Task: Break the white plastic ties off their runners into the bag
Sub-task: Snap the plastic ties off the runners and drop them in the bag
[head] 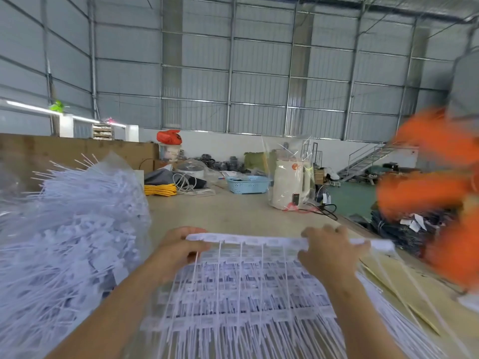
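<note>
So I held the top strip of white ties (246, 239) with both hands, my left hand (181, 246) closed on one end and my right hand (329, 251) closed on the strip further along, above the big stack of tie sheets (241, 301) on the table (233, 211). The clear bag (77, 229), already stuffed with loose ties, sat just to my left. I thought that if I snapped too hard or too far from the bag, ties could fly onto the table, or the thin tails could bend.
</note>
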{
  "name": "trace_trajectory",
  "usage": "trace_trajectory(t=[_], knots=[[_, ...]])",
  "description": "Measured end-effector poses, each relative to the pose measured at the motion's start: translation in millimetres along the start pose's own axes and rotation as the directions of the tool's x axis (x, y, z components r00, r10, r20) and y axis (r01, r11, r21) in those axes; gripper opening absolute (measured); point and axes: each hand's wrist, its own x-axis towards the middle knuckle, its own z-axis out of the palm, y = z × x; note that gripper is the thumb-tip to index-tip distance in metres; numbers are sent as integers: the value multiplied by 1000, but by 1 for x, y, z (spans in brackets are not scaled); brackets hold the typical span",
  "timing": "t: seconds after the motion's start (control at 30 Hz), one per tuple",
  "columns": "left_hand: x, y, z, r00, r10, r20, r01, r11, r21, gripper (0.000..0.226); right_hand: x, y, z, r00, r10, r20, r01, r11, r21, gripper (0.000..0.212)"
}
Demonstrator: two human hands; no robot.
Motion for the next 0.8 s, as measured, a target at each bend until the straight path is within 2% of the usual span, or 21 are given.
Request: trace_trajectory(t=[0.03, 0.07, 0.1, 0.13, 0.2, 0.27, 0.33, 0.4, 0.47, 0.5, 0.53, 0.57, 0.63, 0.7, 0.8], knots=[[0, 0, -1, 999, -26, 24, 27, 1000, -13, 26, 1, 6, 4, 975, -41, 220, 35, 999, 30, 44], [-1, 0, -1, 999, -28, 29, 28, 1000, 4, 28, 3, 11, 6, 912, -115, 394, 62, 988, 145, 53], [-2, 0, 0, 1000, -4, 17, 3, 998, 63, 30, 4, 12, 7, 854, -210, 477, 67, 952, 299, 61], [-3, 1, 3, 999, 42, 5, -42, 989, 145, 31, 4, 7, 9, 829, -305, 469, 79, 894, 441, 64], [-9, 4, 15, 987, 155, 30, -157, 950, 271, 32, -1, -13, 11, 871, -423, 250, 183, 751, 635, 57], [-18, 7, 29, 960, 251, 126, -280, 898, 340, 36, -7, -38, 14, 895, -442, 55, 272, 641, 718, 43], [-24, 7, 38, 927, 293, 233, -360, 870, 337, 44, -14, -56, 21, 872, -489, -2, 300, 532, 792, 29], [-26, 8, 39, 919, 281, 277, -339, 922, 188, 58, -16, -60, 26, 869, -493, -43, 298, 453, 840, 26], [-23, 8, 36, 948, 217, 234, -204, 976, -80, 60, -13, -59, 29, 888, -451, -92, 286, 384, 878, 28], [-23, 9, 35, 961, 195, 195, -159, 970, -184, 50, -12, -60, 30, 894, -432, -116, 292, 368, 883, 33], [-19, 8, 34, 967, 200, 160, -170, 968, -182, 30, -12, -62, 31, 898, -419, -137, 307, 372, 876, 35], [-20, 10, 34, 971, 202, 127, -190, 976, -103, 5, -13, -64, 32, 900, -408, -153, 322, 387, 864, 34], [-18, 7, 34, 968, 230, 102, -239, 967, 85, 21, -15, -68, 36, 904, -396, -163, 335, 418, 845, 23], [-18, 7, 33, 958, 261, 121, -281, 938, 202, 26, -17, -70, 38, 900, -419, -121, 300, 393, 869, 18], [-17, 7, 35, 934, 299, 196, -357, 806, 473, 32, -21, -73, 39, 871, -490, -38, 226, 332, 916, 20]])
